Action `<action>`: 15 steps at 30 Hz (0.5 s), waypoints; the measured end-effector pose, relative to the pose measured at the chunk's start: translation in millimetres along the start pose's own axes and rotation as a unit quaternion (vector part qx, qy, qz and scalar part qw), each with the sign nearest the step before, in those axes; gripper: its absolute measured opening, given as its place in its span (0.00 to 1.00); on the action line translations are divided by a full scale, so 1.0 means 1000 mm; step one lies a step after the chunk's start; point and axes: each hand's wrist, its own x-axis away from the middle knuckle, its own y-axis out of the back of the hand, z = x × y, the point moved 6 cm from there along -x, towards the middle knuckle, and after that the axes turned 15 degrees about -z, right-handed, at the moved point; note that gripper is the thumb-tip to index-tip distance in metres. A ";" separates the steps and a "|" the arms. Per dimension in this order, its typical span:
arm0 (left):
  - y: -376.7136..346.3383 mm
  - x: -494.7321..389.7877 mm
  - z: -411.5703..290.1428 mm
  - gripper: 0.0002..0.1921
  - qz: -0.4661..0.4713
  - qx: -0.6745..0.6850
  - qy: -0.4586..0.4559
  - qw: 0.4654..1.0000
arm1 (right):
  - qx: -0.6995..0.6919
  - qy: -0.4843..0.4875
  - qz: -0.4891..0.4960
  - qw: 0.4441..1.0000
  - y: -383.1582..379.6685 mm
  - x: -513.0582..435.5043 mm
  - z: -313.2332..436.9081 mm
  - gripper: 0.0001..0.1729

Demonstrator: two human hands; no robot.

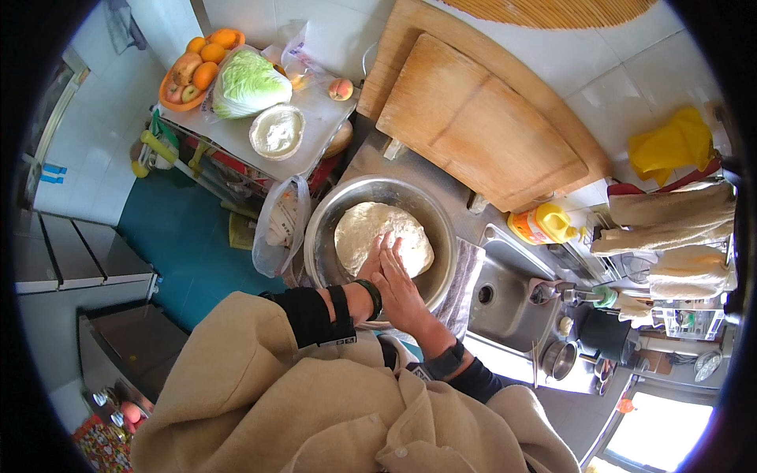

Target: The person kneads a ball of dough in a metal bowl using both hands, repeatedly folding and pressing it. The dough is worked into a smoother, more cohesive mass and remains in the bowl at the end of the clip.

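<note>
A large pale lump of dough [361, 233] fills much of a wide stainless steel bowl [440, 236] in front of me. My left hand [371, 265] and my right hand [403, 295] are side by side, overlapping, at the near side of the dough. Their fingers are straight and point away from me, with the fingertips over the dough's surface. Part of my left hand is hidden behind the right one. Neither hand grips anything. A green bracelet [371, 297] circles my left wrist, and a dark strap [446, 360] is on my right wrist.
Left of the bowl hangs a plastic bag [278, 227]. Behind it, a side table [219, 139] bears a flour bowl [277, 131], a napa cabbage [251, 86] and a fruit basket [188, 108]. Wooden boards [473, 118] lean at the wall. To the right are a sink [508, 301] and yellow jug [541, 223].
</note>
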 end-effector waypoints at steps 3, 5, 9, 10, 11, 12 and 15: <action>-0.001 0.001 -0.014 0.31 -0.052 0.099 0.025 0.993 | 0.095 0.026 0.043 0.994 -0.005 -0.024 -0.010 0.30; -0.008 -0.003 -0.022 0.31 -0.067 0.156 0.050 0.984 | 0.098 -0.007 0.053 0.994 -0.010 -0.035 -0.023 0.28; -0.030 -0.009 -0.033 0.29 -0.096 0.212 0.073 0.970 | 0.084 0.045 -0.043 0.995 -0.008 -0.029 -0.018 0.23; -0.035 -0.010 -0.034 0.28 -0.102 0.208 0.071 0.970 | 0.067 0.033 -0.082 0.994 -0.004 -0.023 -0.018 0.22; -0.040 -0.010 -0.035 0.27 -0.111 0.208 0.071 0.969 | 0.067 -0.005 -0.090 0.994 -0.002 -0.019 -0.021 0.21; -0.044 -0.011 -0.035 0.27 -0.117 0.204 0.070 0.969 | 0.024 0.001 -0.113 0.993 0.001 -0.019 -0.019 0.21; -0.042 -0.012 -0.030 0.25 -0.135 0.191 0.072 0.970 | -0.085 -0.088 -0.079 0.989 0.000 -0.028 -0.032 0.19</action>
